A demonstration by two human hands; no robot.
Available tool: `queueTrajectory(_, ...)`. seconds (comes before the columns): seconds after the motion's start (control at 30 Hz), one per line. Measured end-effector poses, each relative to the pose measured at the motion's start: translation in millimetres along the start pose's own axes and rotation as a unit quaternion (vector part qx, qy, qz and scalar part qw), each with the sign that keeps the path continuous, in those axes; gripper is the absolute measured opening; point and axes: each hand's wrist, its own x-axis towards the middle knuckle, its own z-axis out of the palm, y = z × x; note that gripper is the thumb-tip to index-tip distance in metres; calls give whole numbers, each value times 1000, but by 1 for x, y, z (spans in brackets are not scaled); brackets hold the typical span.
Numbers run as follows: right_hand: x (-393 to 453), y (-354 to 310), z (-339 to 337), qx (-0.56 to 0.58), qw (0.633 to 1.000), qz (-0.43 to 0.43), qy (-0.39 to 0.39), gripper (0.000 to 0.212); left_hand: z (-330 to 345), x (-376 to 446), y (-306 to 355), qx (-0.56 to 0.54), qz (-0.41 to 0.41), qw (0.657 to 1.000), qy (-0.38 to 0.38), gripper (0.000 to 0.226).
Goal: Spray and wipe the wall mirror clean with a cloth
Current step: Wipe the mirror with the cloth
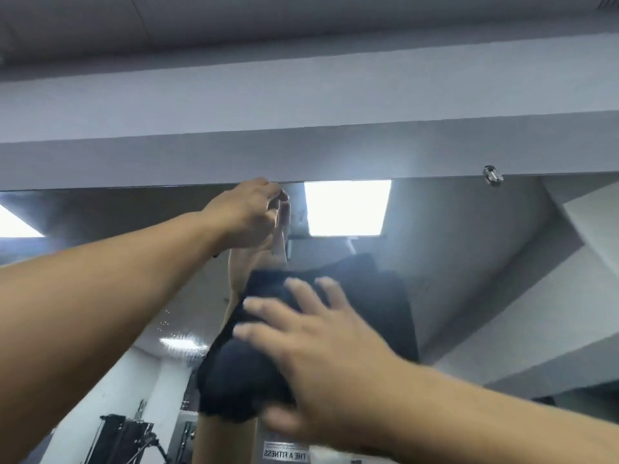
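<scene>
The wall mirror fills the lower half of the view, and its top edge runs under a grey wall beam. My right hand lies spread on a dark cloth and presses it flat against the glass, thumb tucked under the cloth's lower edge. My left hand reaches up to the mirror's top edge, its bent fingertips bunched together against the glass with nothing visible in them. Small droplets speckle the glass left of the cloth. No spray bottle is in view.
A metal mirror clip sits on the top edge at the right. The grey beam overhangs the mirror. The glass reflects a bright ceiling light, gym equipment and a lettered sticker.
</scene>
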Motion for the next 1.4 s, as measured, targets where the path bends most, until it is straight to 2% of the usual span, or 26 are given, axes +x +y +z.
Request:
queueTrajectory(0.07,-2,-9,8,4,1000,-23,-5,74,-1,1,-2,-8,1,1000,1,35)
queueTrajectory(0.17,11,4,-1,10,1000,10,8,73,-4,6,-7,-22,3,1000,-8,37)
queueTrajectory(0.33,66,66,-23,9,985,166,38,65,-9,9,-14,-30,28,999,-19,37)
queueTrajectory(0.5,98,135,-36,7,942,328,71,66,-17,4,-15,-77,18,996,-47,39)
queueTrajectory(0.63,105,144,-33,5,926,368,83,64,-15,-3,-15,-95,-8,994,-62,48)
queueTrajectory(0.77,94,120,-31,-7,938,337,86,64,-10,-9,-10,-75,-6,997,-36,45)
queueTrajectory(0.87,74,76,-23,13,967,240,87,63,-12,-7,-8,-41,4,998,-39,46)
queueTrajectory(0.93,56,41,-16,24,984,166,66,67,-12,-7,-5,-15,0,999,-51,39)
queueTrajectory(1.07,29,-9,-6,26,997,66,17,73,-20,-3,-6,27,-15,996,-78,60)
queueTrajectory(1.27,24,-24,4,35,998,44,7,73,-22,2,-11,-47,-22,995,-88,38)
queueTrajectory(1.33,33,-16,2,29,998,47,15,72,-23,3,-16,-62,-11,995,-73,43)
queueTrajectory(1.4,49,-5,-4,22,997,68,24,71,-28,2,-31,-5,-4,999,-51,54)
